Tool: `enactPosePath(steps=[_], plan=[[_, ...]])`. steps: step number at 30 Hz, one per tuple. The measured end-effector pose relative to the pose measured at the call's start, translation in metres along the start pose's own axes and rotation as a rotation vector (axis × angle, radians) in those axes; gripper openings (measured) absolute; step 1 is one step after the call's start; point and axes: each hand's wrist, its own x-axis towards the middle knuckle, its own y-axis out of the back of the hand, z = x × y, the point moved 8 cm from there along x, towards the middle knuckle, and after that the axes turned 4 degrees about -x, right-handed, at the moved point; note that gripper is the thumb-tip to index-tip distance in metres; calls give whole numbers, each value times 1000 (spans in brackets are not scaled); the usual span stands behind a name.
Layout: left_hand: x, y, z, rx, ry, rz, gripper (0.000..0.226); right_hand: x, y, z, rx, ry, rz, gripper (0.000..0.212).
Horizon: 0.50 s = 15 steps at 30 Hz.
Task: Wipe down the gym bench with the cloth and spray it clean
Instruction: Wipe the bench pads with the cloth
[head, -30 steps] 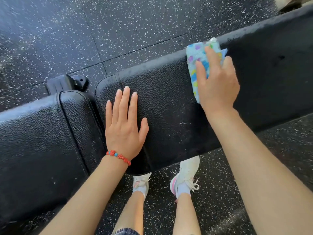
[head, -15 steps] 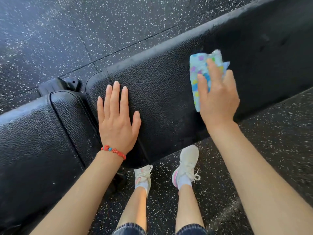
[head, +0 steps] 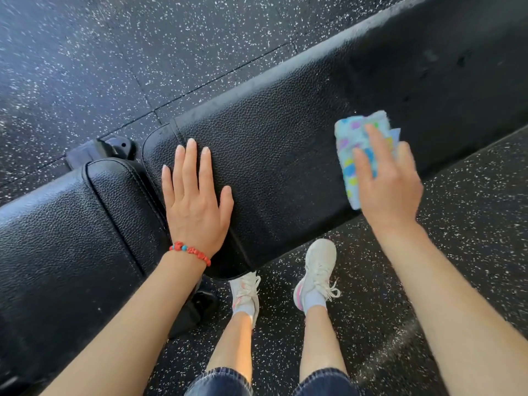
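A black padded gym bench point(head: 285, 138) runs diagonally from lower left to upper right, with a seam between its long pad and a shorter seat pad point(head: 71, 238). My left hand point(head: 194, 201) lies flat, fingers straight, on the long pad beside that seam. My right hand point(head: 385, 181) presses a folded blue cloth with coloured spots point(head: 357, 144) against the pad near its front edge, fingers laid over the cloth. No spray bottle is in view.
Black speckled rubber floor point(head: 143, 52) surrounds the bench. My feet in white sneakers point(head: 317, 270) stand just in front of the pad's edge. A black bench bracket point(head: 111, 147) pokes out behind the seam, and another point(head: 200, 304) below it.
My right hand has dragged the cloth across the pad from its far edge toward the front edge. My left hand has stayed flat by the seam.
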Motion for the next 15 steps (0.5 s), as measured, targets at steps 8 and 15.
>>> enactPosePath(steps=[8, 15], plan=[[19, -1, 50, -40, -91, -8, 55, -32, -2, -47, -27, 372, -8, 33], [40, -26, 73, 13, -48, -101, 59, 42, 3, 39, -37, 49, -11, 36]])
